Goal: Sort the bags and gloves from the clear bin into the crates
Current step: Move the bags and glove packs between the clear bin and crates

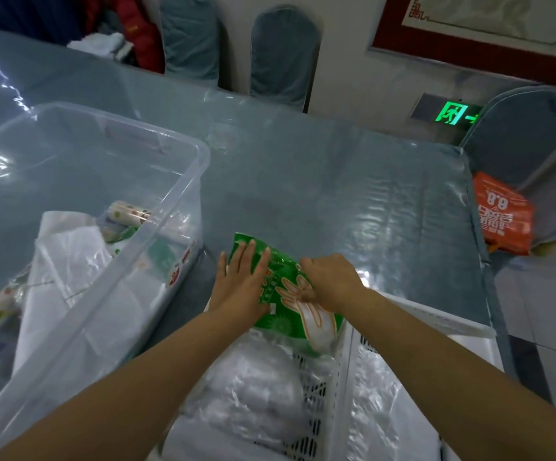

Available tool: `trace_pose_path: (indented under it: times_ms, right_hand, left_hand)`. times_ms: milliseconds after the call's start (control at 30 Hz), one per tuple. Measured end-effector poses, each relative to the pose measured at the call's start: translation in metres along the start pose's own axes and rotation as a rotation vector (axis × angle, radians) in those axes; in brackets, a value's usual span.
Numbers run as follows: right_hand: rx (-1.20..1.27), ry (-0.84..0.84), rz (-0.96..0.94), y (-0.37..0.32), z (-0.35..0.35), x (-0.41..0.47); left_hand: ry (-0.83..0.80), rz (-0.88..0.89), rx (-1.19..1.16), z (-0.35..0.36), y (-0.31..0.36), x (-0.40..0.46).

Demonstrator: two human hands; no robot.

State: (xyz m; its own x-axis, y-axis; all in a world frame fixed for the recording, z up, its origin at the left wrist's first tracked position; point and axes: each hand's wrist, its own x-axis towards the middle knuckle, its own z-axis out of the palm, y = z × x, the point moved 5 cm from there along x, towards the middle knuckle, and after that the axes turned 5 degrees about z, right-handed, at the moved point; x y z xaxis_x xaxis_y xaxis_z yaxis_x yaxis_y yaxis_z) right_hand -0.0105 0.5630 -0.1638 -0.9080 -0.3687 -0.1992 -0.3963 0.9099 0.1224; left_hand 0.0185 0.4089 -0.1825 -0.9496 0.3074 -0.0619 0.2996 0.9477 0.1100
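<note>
Both hands on the green glove packet (280, 294): left hand (240, 281) pressing flat, right hand (331, 281) pinching its edge. Packet lies over my left crate (343, 354), long axis running away-left.

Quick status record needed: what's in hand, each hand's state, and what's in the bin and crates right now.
item in hand: green glove packet, at the far end of the left crate
left hand: flat on the packet, fingers straight
right hand: grip curled on the packet's right side
clear bin: white bags, patterned rolls remain
left crate: clear plastic bags
right crate: clear plastic
</note>
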Motion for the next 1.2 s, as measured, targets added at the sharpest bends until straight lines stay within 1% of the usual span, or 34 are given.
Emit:
trace_pose_path:
  times_ms: [67, 167, 333, 400, 467, 533, 633, 767, 867, 967, 1067, 1200]
  right_hand:
    - [-0.019, -0.037, -0.057, 0.0, 0.005, -0.001]
    - [-0.026, -0.059, -0.109, -0.001, 0.011, -0.001]
    - [-0.047, -0.003, -0.114, 0.004, 0.006, 0.007]
    - [-0.012, 0.027, -0.072, 0.009, 0.006, 0.006]
    - [0.103, 0.082, -0.007, 0.018, 0.006, 0.003]
    - [0.167, 0.131, 0.048, 0.026, 0.007, 0.001]
    - [0.229, 0.139, 0.137, 0.035, 0.01, -0.002]
    - [0.387, 0.193, 0.262, 0.044, 0.013, -0.01]
    - [0.435, 0.185, 0.309, 0.046, 0.016, -0.018]
    - [0.457, 0.255, 0.33, 0.044, 0.006, -0.027]
    - [0.463, 0.374, 0.303, 0.035, -0.015, -0.037]
    - [0.568, 0.489, 0.234, 0.009, -0.056, -0.049]
  left_hand:
    - [-0.033, 0.014, 0.033, 0.003, -0.004, 0.0]
    - [-0.039, 0.008, 0.023, 0.007, -0.008, -0.004]
    - [0.003, -0.026, 0.017, 0.011, -0.009, -0.004]
    - [0.017, -0.021, 0.034, 0.012, -0.01, -0.001]
    - [0.026, -0.012, 0.059, 0.013, -0.009, 0.001]
    - [0.037, -0.007, 0.079, 0.014, -0.009, 0.002]
    - [0.05, -0.022, 0.071, 0.012, -0.01, 0.004]
    - [0.049, -0.055, 0.039, 0.011, -0.012, 0.004]
    - [0.041, -0.055, 0.053, 0.011, -0.011, 0.001]
    - [0.029, -0.044, 0.069, 0.002, -0.006, -0.002]
    - [0.115, -0.007, -0.029, -0.024, 0.001, -0.005]
    - [0.269, 0.058, -0.229, -0.09, 0.004, -0.019]
